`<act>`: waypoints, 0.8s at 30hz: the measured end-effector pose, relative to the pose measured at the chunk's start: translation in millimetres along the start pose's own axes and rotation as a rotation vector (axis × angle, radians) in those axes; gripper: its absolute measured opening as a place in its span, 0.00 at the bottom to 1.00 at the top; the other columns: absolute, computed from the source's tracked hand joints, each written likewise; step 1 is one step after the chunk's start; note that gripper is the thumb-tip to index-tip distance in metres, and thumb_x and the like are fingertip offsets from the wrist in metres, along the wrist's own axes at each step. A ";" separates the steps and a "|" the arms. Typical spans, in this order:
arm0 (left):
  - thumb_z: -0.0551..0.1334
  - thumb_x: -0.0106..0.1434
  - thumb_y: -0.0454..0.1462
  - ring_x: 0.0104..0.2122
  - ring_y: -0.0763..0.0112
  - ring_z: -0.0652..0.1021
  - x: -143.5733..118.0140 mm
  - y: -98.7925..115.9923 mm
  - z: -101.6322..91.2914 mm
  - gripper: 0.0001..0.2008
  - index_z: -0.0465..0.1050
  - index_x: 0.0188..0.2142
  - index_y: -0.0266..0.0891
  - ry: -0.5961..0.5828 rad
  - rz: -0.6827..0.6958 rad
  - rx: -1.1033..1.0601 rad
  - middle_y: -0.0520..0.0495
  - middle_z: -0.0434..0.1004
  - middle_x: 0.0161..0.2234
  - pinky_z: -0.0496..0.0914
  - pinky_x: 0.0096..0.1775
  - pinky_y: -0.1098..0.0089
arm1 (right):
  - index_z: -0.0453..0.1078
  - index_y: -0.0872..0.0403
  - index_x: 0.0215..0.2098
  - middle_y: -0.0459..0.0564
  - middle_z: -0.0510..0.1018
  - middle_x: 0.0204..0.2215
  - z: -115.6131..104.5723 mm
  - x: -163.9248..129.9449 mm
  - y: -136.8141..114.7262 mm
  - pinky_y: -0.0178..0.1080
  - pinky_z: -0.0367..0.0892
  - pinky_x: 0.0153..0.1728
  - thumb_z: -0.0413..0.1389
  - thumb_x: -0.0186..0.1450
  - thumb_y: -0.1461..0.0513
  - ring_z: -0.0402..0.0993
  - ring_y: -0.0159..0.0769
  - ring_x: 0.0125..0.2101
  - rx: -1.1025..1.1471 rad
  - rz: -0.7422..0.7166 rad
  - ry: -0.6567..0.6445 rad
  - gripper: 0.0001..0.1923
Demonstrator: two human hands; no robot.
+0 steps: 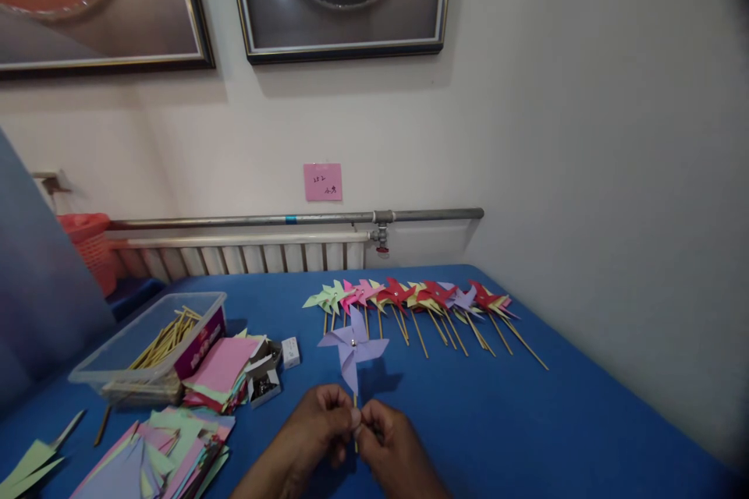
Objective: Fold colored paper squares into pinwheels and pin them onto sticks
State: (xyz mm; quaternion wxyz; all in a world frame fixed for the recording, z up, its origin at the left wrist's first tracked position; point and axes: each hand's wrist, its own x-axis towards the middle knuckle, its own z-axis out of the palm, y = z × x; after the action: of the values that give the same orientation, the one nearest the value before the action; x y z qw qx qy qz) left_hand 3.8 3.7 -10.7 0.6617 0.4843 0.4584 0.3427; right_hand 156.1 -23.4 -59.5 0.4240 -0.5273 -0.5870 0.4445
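A lavender paper pinwheel (353, 345) on a thin wooden stick stands upright in front of me, over the blue table. My left hand (328, 422) pinches the stick below the paper blades from the left. From the other side, my right hand (380, 433) is closed on the same stick, its thumb and fingertips meeting the left ones. The stick's lower end pokes out beneath my fingers. Beyond the held pinwheel lies a row of pinwheels (395, 293) in green, pink, red, yellow and lavender, with their sticks toward me.
To the left, a clear plastic box (126, 335) holds wooden sticks (169, 339). Near it are stacked coloured paper (225, 362), small boxes of metal pins (263, 386), cut paper pieces (169, 452) and scissors (69, 430). A wall borders the blue table (527, 437) on the right.
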 end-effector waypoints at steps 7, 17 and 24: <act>0.75 0.42 0.52 0.13 0.77 0.66 4.6 -3.4 -1.7 0.22 0.69 0.24 0.41 0.000 0.009 0.010 0.54 0.71 0.17 0.55 0.20 0.73 | 0.64 0.49 0.27 0.41 0.68 0.23 -1.3 -1.6 -7.4 0.37 0.58 0.32 0.57 0.63 0.58 0.62 0.33 0.26 -0.021 0.009 -0.011 0.09; 0.73 0.41 0.49 0.13 0.77 0.65 4.0 3.3 1.8 0.19 0.70 0.22 0.40 0.081 0.049 -0.006 0.54 0.70 0.16 0.55 0.20 0.73 | 0.66 0.49 0.27 0.40 0.69 0.23 -1.9 -3.7 -14.6 0.36 0.59 0.32 0.57 0.65 0.60 0.64 0.33 0.27 0.008 0.027 0.002 0.08; 0.72 0.41 0.50 0.13 0.78 0.64 5.0 4.4 2.1 0.19 0.68 0.20 0.42 0.175 0.089 -0.047 0.55 0.67 0.14 0.55 0.20 0.73 | 0.67 0.50 0.28 0.40 0.71 0.23 -1.4 -5.1 -20.0 0.36 0.58 0.32 0.59 0.64 0.65 0.67 0.33 0.28 -0.047 0.070 0.043 0.08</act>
State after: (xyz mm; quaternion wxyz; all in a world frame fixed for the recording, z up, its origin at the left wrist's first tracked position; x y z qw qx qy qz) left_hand 7.4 8.7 -7.7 0.6142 0.4568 0.4846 0.4234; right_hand 153.0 -29.3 -39.9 0.4084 -0.5668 -0.5693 0.4335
